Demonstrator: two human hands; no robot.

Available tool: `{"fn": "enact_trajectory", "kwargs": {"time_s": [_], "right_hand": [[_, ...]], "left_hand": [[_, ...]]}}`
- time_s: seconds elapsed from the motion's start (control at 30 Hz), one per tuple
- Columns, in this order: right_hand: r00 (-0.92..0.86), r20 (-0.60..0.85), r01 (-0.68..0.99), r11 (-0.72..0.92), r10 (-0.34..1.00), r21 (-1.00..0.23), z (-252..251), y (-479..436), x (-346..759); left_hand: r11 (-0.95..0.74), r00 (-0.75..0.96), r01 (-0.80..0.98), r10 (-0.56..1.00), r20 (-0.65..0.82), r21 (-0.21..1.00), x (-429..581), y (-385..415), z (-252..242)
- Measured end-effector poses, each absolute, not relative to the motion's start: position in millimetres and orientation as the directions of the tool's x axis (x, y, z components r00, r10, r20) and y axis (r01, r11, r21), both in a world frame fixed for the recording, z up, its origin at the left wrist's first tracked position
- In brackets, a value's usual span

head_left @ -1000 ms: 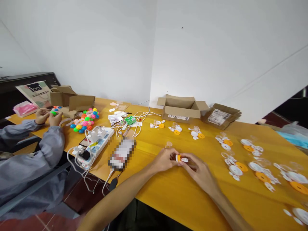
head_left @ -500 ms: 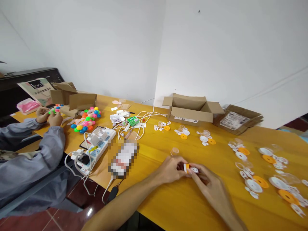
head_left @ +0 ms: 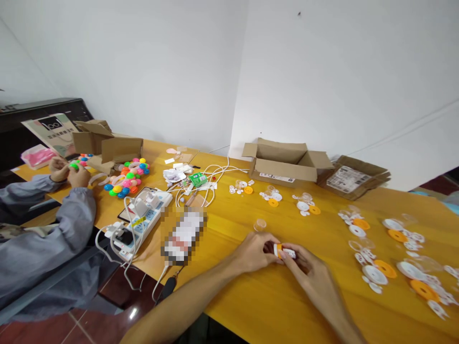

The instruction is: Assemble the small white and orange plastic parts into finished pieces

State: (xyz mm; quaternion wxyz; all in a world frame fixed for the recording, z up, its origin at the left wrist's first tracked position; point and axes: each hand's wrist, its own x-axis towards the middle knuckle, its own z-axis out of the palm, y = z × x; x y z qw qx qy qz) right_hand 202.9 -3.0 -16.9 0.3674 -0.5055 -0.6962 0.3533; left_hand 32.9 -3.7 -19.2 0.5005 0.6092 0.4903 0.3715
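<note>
My left hand [head_left: 255, 252] is closed around a small orange and white round plastic piece [head_left: 278, 250], just above the table's near part. Fingers of my right hand [head_left: 309, 267] pinch a small white plastic part with dark holes [head_left: 289, 253], pressed up against the orange and white piece. How the two fit together is hidden by my fingers. Just beyond my left hand lies a clear plastic cup [head_left: 260, 225]. To the right are several sets of parts, among them a white disc [head_left: 375, 274], an orange ring [head_left: 385, 268] and small white wheels.
An open cardboard box [head_left: 287, 162] and a folded one [head_left: 353, 177] stand at the wall. On the left are a power strip [head_left: 145, 224], a phone [head_left: 184, 236] and tangled white cables [head_left: 211, 191]. A co-worker's hands [head_left: 70, 173] hold colourful balls beside a ball bunch [head_left: 124, 184].
My hands keep nearly the same grip and place. The view has shifted slightly, and the white part in my right hand seems a little turned. The co-worker's hands moved slightly.
</note>
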Motion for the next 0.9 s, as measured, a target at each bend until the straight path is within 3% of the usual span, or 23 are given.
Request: {"fn": "enact_trajectory", "kwargs": {"time_s": [0.5,0.9], "right_hand": [[-0.251,0.145,0.296,0.218,0.957,-0.930,-20.5,-8.1,203.2],[-0.184,0.163,0.299,0.213,0.969,-0.930,-26.7,-5.5,198.6]], "left_hand": [[-0.082,0.233,0.090,0.971,0.060,0.993,32.6,-1.3,-28.3],[-0.159,0.277,0.178,0.955,0.105,0.971,29.8,-1.6,-24.6]]}}
